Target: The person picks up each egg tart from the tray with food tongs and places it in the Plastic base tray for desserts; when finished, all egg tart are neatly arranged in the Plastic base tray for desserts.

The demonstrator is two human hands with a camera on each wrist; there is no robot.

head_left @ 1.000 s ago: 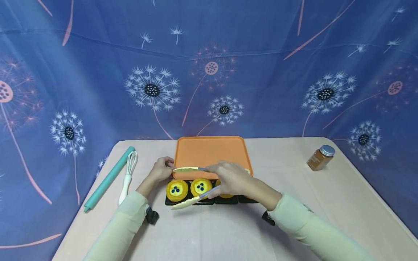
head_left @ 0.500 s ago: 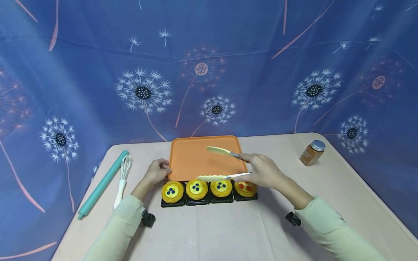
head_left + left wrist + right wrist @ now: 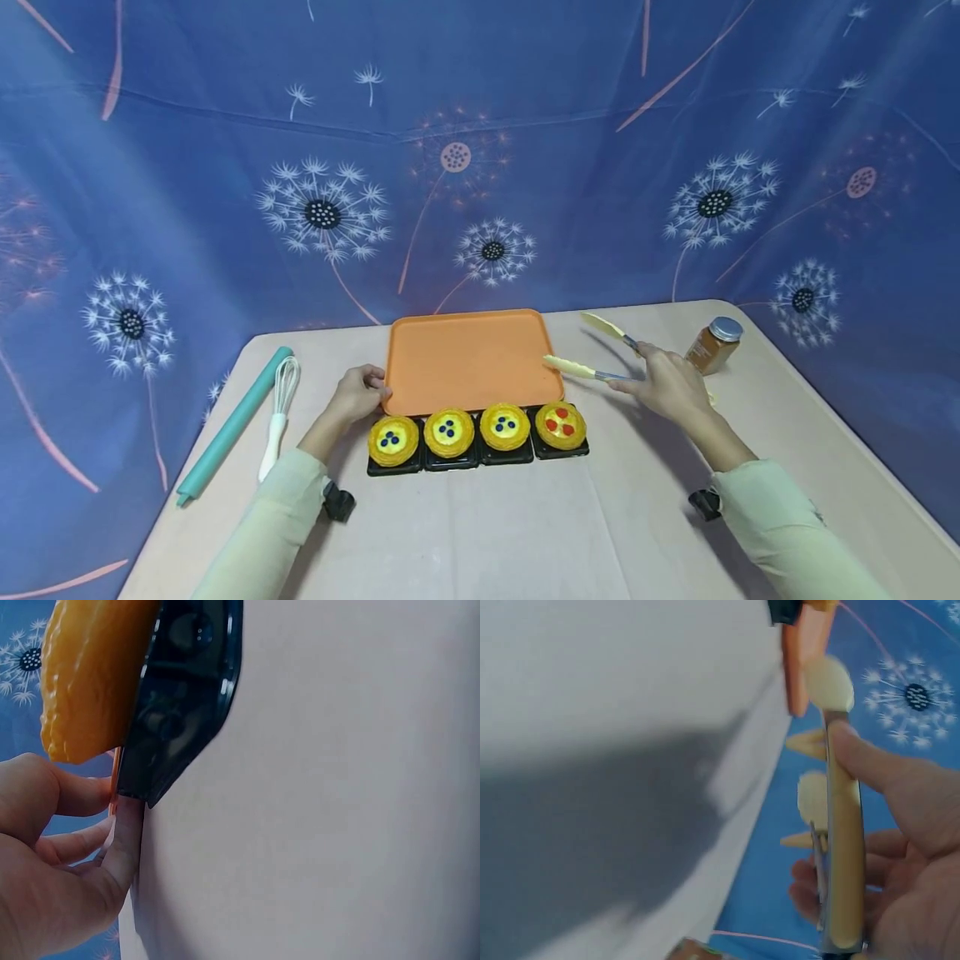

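My left hand [image 3: 356, 393] pinches the left edge of an orange tray [image 3: 472, 358], whose surface is bare. In the left wrist view its thumb and fingers meet at the thin tray edge [image 3: 115, 780], beside a black holder [image 3: 176, 690]. My right hand [image 3: 675, 385] grips a pair of tongs [image 3: 573, 367] right of the tray. The tongs' cream tips are spread, with nothing between them. Several egg tarts line the tray's front side in black square holders [image 3: 395, 469]; the rightmost tart [image 3: 560, 425] has red pieces, while the others, such as the leftmost tart [image 3: 393, 441], have blue dots.
A spice jar [image 3: 714, 345] with a silver lid stands just behind my right hand. To the left lie a teal rolling pin [image 3: 232, 429] and a white whisk [image 3: 277, 421]. A blue dandelion-print cloth [image 3: 585, 208] hangs behind the table.
My right hand has carried the tongs rightward from over the tray and tarts to the tray's right side, uncovering the red-topped tart. My left hand stays at the tray's edge.
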